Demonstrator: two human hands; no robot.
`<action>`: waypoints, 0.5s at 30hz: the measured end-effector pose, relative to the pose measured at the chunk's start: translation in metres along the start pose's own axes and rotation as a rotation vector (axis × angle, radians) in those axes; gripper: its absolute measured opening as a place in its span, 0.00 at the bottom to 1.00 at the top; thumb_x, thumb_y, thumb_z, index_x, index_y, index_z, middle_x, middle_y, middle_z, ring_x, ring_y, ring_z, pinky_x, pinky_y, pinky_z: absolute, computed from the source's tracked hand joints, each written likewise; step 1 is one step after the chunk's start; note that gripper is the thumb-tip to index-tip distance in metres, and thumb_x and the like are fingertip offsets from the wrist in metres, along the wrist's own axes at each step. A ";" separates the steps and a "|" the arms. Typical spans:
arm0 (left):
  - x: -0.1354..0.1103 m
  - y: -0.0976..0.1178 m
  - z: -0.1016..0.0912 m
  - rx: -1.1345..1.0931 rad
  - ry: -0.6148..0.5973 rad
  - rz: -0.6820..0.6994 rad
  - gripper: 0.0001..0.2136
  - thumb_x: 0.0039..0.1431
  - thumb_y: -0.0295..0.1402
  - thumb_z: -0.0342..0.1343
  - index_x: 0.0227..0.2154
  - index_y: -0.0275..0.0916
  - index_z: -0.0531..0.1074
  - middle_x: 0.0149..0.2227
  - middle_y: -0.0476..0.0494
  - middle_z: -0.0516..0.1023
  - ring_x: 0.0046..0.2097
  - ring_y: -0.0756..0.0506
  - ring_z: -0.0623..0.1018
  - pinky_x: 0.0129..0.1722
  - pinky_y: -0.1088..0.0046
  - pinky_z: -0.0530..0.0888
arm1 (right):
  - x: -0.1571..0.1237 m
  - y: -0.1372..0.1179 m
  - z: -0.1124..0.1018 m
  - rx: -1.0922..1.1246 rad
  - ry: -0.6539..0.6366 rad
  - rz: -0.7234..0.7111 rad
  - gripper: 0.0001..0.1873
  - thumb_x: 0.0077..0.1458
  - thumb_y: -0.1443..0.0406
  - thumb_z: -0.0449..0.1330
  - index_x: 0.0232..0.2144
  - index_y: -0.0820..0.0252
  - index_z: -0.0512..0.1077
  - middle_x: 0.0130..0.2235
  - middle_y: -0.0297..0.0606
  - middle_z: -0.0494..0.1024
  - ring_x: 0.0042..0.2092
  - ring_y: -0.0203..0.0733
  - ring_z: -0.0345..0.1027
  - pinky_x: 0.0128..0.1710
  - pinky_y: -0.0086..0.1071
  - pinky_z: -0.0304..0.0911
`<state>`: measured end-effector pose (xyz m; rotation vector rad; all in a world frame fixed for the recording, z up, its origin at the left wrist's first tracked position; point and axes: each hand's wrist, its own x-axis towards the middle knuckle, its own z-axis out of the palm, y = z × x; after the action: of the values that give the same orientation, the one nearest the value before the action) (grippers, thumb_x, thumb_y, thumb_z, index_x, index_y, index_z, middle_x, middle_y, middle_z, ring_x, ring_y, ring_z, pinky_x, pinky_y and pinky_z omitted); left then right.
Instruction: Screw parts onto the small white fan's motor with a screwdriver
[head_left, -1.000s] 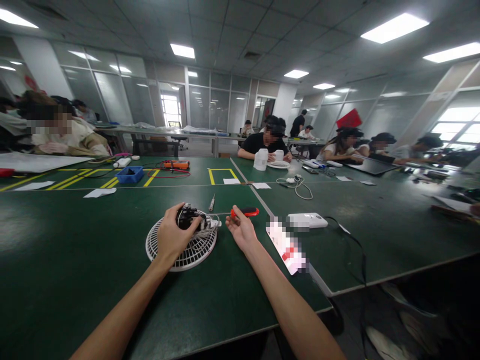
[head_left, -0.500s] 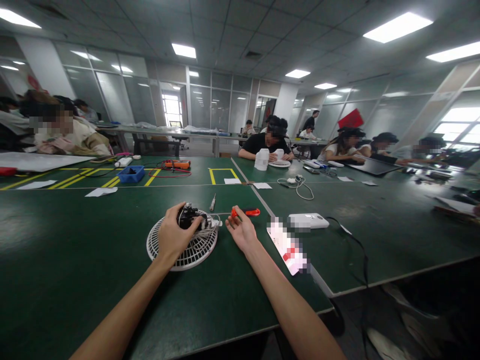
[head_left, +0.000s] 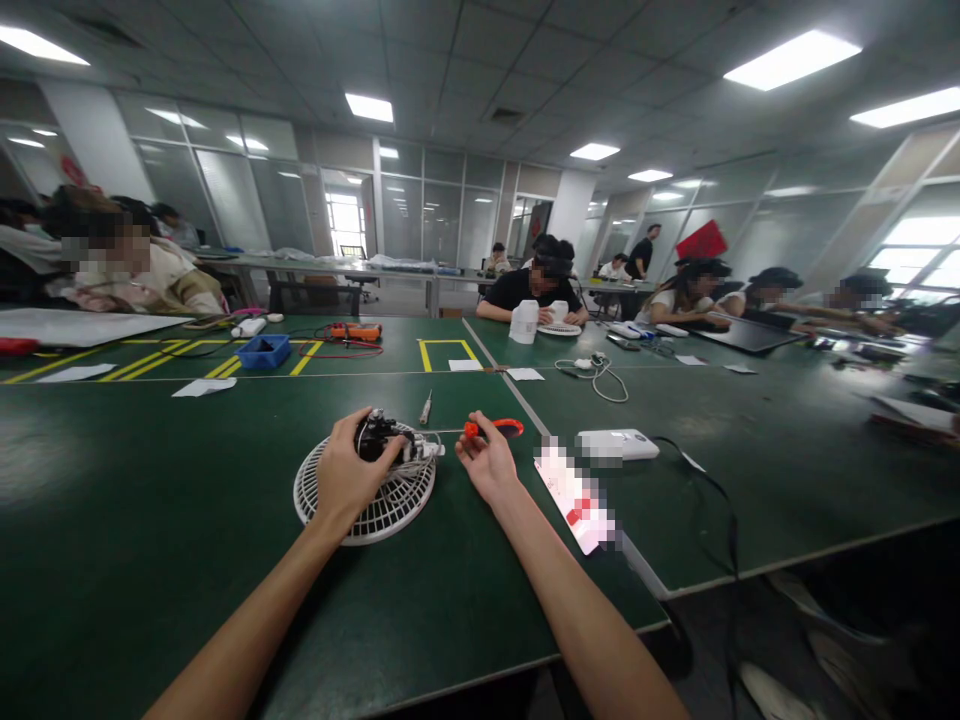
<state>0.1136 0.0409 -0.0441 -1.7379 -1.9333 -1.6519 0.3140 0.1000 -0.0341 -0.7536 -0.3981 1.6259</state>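
Note:
My left hand [head_left: 349, 478] is wrapped round a dark fan motor assembly [head_left: 382, 437] with white wires bunched at its right side. Beneath it, a round white fan grille [head_left: 397, 510] lies flat on the green table. To the right, my right hand [head_left: 487, 460] is closed round a screwdriver [head_left: 471, 430] with a red-orange handle. Its thin shaft points left, with the tip near the right side of the motor; whether it touches cannot be made out. The rear of the handle shows beyond my fingers. A small screwdriver with a pale handle [head_left: 426, 408] lies just behind the motor.
A blue bin [head_left: 262, 351], an orange meter [head_left: 355, 332] with leads and paper slips lie farther back. At right are a pink-white card [head_left: 574, 495], a white power bank [head_left: 617, 444] with a black cable, and a coiled grey cable [head_left: 600, 375]. Other people sit around the tables.
The screwdriver's handle has turned slightly in my right hand, its rear end showing differently. My left hand, the motor and the grille stay in place.

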 end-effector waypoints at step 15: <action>0.000 0.000 -0.001 0.009 -0.008 -0.025 0.31 0.54 0.52 0.64 0.56 0.40 0.73 0.56 0.35 0.78 0.56 0.33 0.78 0.58 0.51 0.75 | 0.000 -0.002 -0.001 0.051 -0.009 -0.031 0.11 0.48 0.72 0.68 0.32 0.54 0.72 0.32 0.32 0.84 0.34 0.38 0.79 0.38 0.32 0.75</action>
<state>0.1132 0.0402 -0.0439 -1.7273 -1.9703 -1.6446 0.3160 0.1006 -0.0339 -0.6988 -0.3715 1.6053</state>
